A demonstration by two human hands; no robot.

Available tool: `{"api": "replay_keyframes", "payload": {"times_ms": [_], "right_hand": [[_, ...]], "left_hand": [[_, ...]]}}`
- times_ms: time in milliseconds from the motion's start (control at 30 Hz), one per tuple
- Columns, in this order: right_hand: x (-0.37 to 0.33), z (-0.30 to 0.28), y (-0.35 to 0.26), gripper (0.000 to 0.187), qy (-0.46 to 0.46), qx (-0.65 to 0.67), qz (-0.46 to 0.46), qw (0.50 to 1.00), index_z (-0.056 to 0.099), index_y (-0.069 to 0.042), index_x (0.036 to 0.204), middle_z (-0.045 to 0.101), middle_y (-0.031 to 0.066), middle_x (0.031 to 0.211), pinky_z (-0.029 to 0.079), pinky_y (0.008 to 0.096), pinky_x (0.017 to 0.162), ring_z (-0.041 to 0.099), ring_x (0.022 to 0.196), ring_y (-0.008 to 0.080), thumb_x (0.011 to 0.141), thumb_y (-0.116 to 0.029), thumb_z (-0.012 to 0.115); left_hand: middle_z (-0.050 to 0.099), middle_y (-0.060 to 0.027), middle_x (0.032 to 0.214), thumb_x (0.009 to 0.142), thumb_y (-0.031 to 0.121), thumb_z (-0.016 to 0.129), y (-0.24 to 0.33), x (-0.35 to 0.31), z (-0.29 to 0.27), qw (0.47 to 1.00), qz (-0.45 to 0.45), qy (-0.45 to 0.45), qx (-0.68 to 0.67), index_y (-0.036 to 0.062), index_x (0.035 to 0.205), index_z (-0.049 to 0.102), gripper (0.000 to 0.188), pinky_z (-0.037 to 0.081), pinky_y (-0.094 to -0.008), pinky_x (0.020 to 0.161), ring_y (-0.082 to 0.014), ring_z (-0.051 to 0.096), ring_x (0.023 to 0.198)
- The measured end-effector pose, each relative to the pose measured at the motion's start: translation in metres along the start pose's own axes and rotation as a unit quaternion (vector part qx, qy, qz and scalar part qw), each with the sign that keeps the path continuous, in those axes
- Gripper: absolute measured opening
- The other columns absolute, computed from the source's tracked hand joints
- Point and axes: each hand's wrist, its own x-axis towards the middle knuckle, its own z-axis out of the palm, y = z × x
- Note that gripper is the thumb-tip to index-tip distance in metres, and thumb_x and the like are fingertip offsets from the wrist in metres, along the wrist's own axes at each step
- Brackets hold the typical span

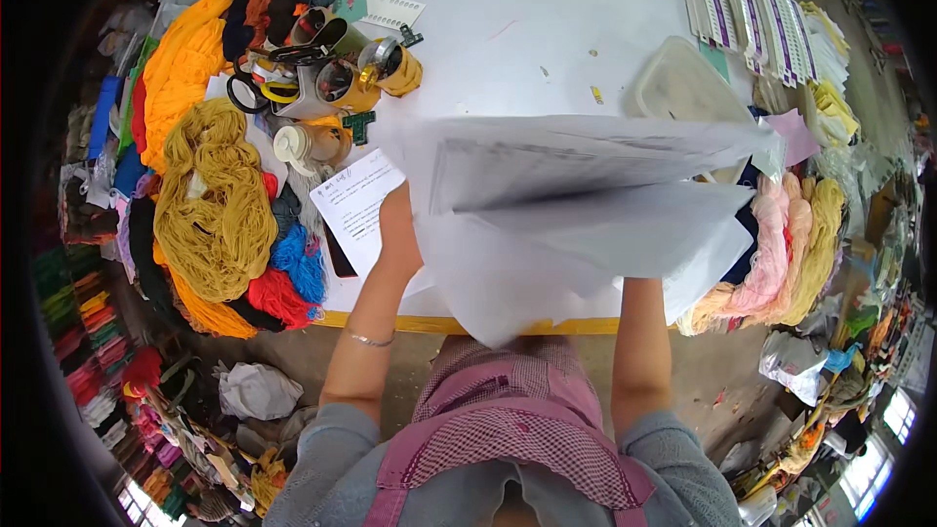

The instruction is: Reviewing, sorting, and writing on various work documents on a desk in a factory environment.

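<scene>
A stack of large white paper sheets (595,229) is lifted above the front of the table, smeared by motion and spread apart along one side. My left hand (396,215) is at the left edge of the sheets, its fingers out of sight behind them. From below, my right forearm (642,342) runs up under the sheets, which cover the right hand. The raised sheets appear held between both hands. Beside my left wrist lies a white page with handwriting (356,197), partly over a dark flat object (339,256).
Yarn skeins (217,200) are heaped at the left, with pale pink skeins (761,254) at the right. Scissors (249,88), a tape dispenser (390,66) and holders stand at back left. A clear plastic tray (678,78) and white-purple cards (752,20) lie at back right.
</scene>
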Motion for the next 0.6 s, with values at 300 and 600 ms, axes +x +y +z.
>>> {"api": "replay_keyframes", "payload": {"times_ms": [300, 600], "right_hand": [[-0.005, 0.019, 0.042, 0.009, 0.018, -0.2, 0.02, 0.979, 0.067, -0.002, 0.097, 0.069, 0.0095, 0.105, 0.051, 0.0297, 0.085, 0.063, 0.094, 0.0156, 0.09, -0.004, 0.061], [-0.006, 0.002, 0.042, 0.028, 0.005, -0.09, -0.001, 0.996, 0.068, -0.003, 0.105, 0.067, 0.0024, 0.098, 0.048, 0.0257, 0.087, 0.061, 0.092, 0.0144, 0.078, 0.004, 0.069]], "left_hand": [[0.065, -0.0089, 0.103, 0.087, -0.003, 0.061, -0.033, 0.031, 0.014, 0.996, 0.042, 0.066, -0.049, -0.0016, 0.108, 0.063, 0.021, 0.047, -0.0311, 0.09, -0.0204, 0.061, 0.098], [0.06, -0.0134, 0.115, 0.087, 0.009, 0.061, -0.034, 0.043, 0.014, 0.972, 0.053, -0.026, -0.226, 0.0038, 0.105, 0.054, 0.02, 0.043, -0.0317, 0.097, -0.019, 0.055, 0.105]]}}
